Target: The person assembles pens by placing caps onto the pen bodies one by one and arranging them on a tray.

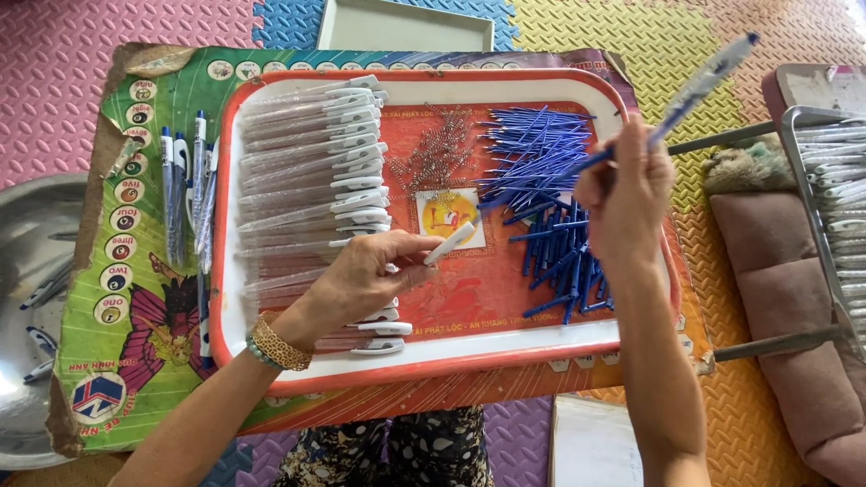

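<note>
The work in hand appears to be pen assembly, at the stage where a fresh barrel is being taken up while a partly built pen waits in the other hand.

The left hand (361, 275) rests over the lower end of the row of clear pen barrels with white clips (311, 189), which lies along the left side of the red-rimmed tray (424, 365). Its thumb and fingers are closed in a pinch on one white-clipped barrel (448, 243), the clip end pointing toward the tray's middle.

The right hand (624, 185) is raised above the tray's right half, fingers curled shut around a blue-and-clear pen (695, 86) that slants up and away to the right. Directly beneath it lies the heap of blue refills (546, 203). Between the barrels and the refills sits a scatter of small metal springs (437, 153).

Outside the tray, on the printed green board (135, 298), several finished pens (185, 185) lie side by side to the left. A metal bowl (23, 298) holding more pens sits further left, partly out of view.

Judgement: the next move calls for bringing the two hands together over the tray centre, aligned end to end; the parts are well apart at present.
</note>
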